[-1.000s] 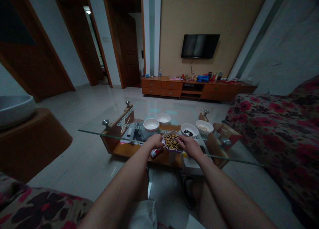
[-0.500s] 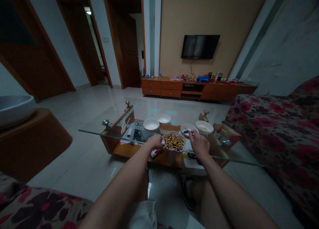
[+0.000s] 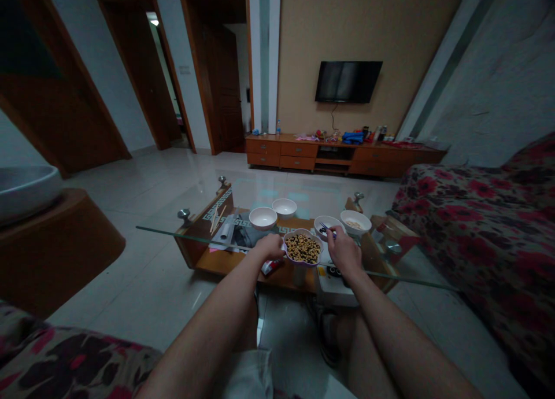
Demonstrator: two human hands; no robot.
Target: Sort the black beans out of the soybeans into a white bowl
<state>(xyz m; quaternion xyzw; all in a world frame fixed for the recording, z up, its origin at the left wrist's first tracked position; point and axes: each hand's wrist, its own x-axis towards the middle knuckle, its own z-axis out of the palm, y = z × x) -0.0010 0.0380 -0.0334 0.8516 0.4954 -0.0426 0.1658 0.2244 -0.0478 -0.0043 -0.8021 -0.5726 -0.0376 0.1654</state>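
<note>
A scalloped bowl [image 3: 303, 248] of tan and dark beans or pellets stands at the near edge of the glass table. My left hand [image 3: 269, 247] is closed on its left rim. In my right hand [image 3: 344, 250] is a small utensil [image 3: 328, 232], perhaps tweezers, its tip over a white bowl [image 3: 322, 221] that holds a few dark pieces. To the right of that, another white bowl [image 3: 355, 222] has pale pieces in it. Two more white bowls, one nearer [image 3: 263, 218] and one farther [image 3: 284, 207], sit left of centre with nothing visible inside.
The glass table [image 3: 162, 232] has metal knobs at its corners. Chopsticks [image 3: 218, 220], a roll [image 3: 226, 230] and papers show at left. A white box [image 3: 333, 289] is below my right hand. A floral sofa [image 3: 472, 231] stands at right.
My right hand has shifted slightly left, and the utensil's tip has moved left over the bowl with the dark pieces. My left hand and the scalloped bowl look unmoved.
</note>
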